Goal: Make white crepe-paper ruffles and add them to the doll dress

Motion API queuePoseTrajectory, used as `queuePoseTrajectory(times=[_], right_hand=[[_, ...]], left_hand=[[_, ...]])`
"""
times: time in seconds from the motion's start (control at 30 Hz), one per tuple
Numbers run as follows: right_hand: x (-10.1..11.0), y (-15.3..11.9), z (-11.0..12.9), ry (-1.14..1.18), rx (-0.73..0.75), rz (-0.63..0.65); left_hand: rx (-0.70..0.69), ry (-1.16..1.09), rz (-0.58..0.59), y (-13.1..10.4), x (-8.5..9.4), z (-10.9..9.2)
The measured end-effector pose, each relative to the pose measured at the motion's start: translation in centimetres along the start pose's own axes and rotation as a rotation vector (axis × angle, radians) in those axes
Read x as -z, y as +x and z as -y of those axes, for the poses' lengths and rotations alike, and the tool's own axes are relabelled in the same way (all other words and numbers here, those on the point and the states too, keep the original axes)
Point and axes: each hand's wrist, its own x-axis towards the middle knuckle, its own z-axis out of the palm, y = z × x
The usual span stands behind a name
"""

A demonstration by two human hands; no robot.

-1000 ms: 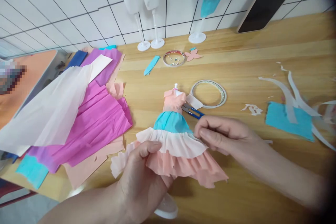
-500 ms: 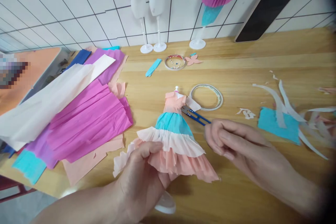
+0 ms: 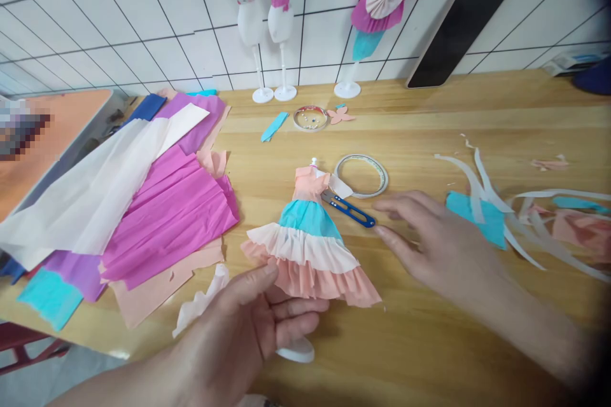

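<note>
A small dress form point(image 3: 314, 163) wears a paper dress with a peach top, a turquoise waist point(image 3: 305, 216) and white and peach ruffles point(image 3: 329, 273). My left hand point(image 3: 252, 315) lies palm up under the skirt's left hem, fingers stretched and thumb against the ruffle. Part of a white round base point(image 3: 296, 351) shows below it. A white ruffled paper strip point(image 3: 203, 302) lies beside that hand. My right hand point(image 3: 424, 235) is open and holds nothing, its fingertips just right of blue thread snips point(image 3: 351, 208). The snips' blades point toward the dress's waist.
Crepe paper sheets point(image 3: 176, 203) pile up at left. A tape roll point(image 3: 384, 178) lies behind the snips. White strips and a turquoise piece point(image 3: 494, 229) are at right. Bare mannequins point(image 3: 251, 19), a dressed one point(image 3: 367, 41) and a dark-screened device point(image 3: 458, 32) stand by the wall.
My right hand has opened from a closed grip near the snips' handle. The fingers of my left hand have spread out under the skirt. The view has shifted slightly.
</note>
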Motion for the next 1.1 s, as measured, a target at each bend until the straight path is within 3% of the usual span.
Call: queuePoseTrajectory(times=[0.2,0.43,0.53,0.73,0.9,1.1], right_hand=[[-1.7,1.2,-1.2,-0.295,0.155,0.083],[-0.8,1.1,-0.5,-0.344,-0.023,0.224],[-0.7,0.8,-0.3,-0.456,-0.031,0.281],[-1.7,1.5,0.6,-0.596,0.058,0.205],[-2.1,2.4,1.0,-0.583,0.098,0.185],[-0.2,2.9,0.2,-0.25,-0.099,0.357]], left_hand=[[-0.022,0.095,-0.01,0.4,-0.6,0.2],[-0.043,0.095,-0.032,1.7,-1.2,-0.6],[-0.055,0.091,-0.059,2.1,-1.5,-1.0],[0.029,0.134,-0.147,2.7,-1.4,-1.4],[-0.005,0.124,-0.046,2.6,-0.4,-1.5],[0.015,0.117,-0.074,2.7,-0.1,-1.6]])
